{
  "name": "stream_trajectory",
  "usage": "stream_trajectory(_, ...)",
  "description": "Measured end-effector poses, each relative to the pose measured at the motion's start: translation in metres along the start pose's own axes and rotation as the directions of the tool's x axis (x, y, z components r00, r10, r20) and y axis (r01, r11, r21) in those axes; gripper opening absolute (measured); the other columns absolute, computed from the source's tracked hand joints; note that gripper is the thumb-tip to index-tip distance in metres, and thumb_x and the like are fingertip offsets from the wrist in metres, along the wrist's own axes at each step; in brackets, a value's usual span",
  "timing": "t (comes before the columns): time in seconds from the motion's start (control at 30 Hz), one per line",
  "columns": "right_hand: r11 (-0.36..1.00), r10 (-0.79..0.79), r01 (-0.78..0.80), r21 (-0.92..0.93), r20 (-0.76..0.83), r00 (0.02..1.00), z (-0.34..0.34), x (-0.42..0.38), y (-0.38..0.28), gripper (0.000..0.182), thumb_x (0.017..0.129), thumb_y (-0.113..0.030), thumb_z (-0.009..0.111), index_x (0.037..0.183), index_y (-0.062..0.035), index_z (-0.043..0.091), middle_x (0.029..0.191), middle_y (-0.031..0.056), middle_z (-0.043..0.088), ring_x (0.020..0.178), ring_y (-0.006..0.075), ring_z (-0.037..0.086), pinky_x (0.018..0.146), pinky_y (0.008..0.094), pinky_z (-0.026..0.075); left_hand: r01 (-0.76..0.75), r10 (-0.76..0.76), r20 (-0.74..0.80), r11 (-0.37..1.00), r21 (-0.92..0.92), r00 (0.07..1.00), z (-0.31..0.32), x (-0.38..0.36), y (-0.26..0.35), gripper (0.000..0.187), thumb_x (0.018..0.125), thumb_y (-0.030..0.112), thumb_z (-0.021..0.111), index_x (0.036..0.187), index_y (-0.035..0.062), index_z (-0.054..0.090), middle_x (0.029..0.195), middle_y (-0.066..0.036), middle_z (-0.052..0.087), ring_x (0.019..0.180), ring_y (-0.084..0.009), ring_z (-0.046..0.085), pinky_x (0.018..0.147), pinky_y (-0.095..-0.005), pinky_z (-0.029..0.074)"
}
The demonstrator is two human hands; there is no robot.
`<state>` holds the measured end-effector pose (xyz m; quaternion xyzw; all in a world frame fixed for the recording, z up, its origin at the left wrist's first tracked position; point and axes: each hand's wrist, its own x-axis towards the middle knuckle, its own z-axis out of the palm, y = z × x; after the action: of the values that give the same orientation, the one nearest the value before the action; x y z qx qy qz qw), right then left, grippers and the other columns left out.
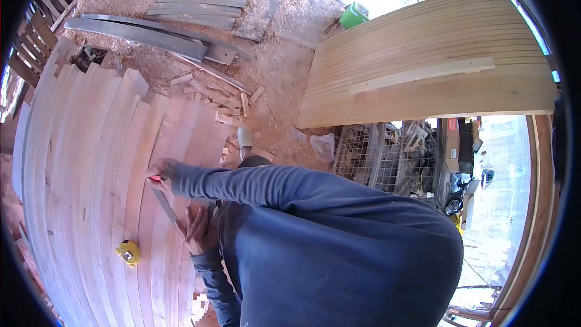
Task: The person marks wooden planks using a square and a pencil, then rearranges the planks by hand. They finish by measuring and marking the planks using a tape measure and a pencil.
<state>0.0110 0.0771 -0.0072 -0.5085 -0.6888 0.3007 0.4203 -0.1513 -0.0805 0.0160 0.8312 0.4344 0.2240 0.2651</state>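
Pale wooden boards [106,145] lie side by side in front of me. My right hand [164,174] is closed around a red pencil or marker [156,177], its tip down on a board. A narrow grey metal ruler [163,207] runs across the boards from below that tip to my left hand [196,231]. The left hand holds the ruler's near end down, fingers stretched over it; part of that end is hidden. A yellow tape measure [128,254] rests on the boards, apart from both hands.
Wood offcuts [221,94] and sawdust cover the ground beyond the boards. Grey planks [142,37] lie farther off. On the right, a large grooved wood panel [417,48] carries a loose strip [423,74]. Beside it are a wire mesh rack [378,157] and a green container [354,15].
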Motion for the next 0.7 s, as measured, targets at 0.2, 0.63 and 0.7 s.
stream_trajectory(0.2,0.996,-0.035,0.039,0.082,-0.049,0.998,0.015,0.0,0.021,0.008,0.087,-0.009,0.069,0.084,-0.0066,0.061,0.077,0.017,0.064,0.076,0.0389,0.066,0.066,0.0455,0.051,-0.012,0.012,-0.03,1.0,-0.017,0.999,0.008,-0.001,-0.009,0.032,0.085,0.018,0.08,0.116,0.011,0.082,0.127,-0.005,0.077,0.14,-0.0351,0.059,0.127,-0.0605,0.017)
stream_trajectory(0.63,0.998,-0.054,0.054,-0.019,0.036,0.998,-0.052,-0.031,-0.035,0.013,0.094,-0.015,0.069,0.099,-0.0041,0.073,0.086,0.0224,0.071,0.08,0.043,0.071,0.068,0.049,0.056,0.01,-0.009,-0.033,1.0,0.017,0.999,-0.001,-0.007,-0.011,0.036,0.087,0.028,0.084,0.121,0.017,0.08,0.131,-0.001,0.075,0.143,-0.0264,0.057,0.128,-0.0567,0.013)
stream_trajectory(0.7,0.997,-0.077,0.078,-0.015,0.032,0.996,-0.053,-0.034,-0.034,0.014,0.094,-0.014,0.069,0.102,-0.0032,0.073,0.087,0.0218,0.072,0.081,0.0422,0.071,0.069,0.0483,0.057,0.002,-0.001,-0.044,1.0,0.022,0.999,0.003,-0.008,-0.01,0.037,0.086,0.027,0.084,0.121,0.0181,0.08,0.131,0.0,0.076,0.143,-0.0252,0.057,0.128,-0.0564,0.012)
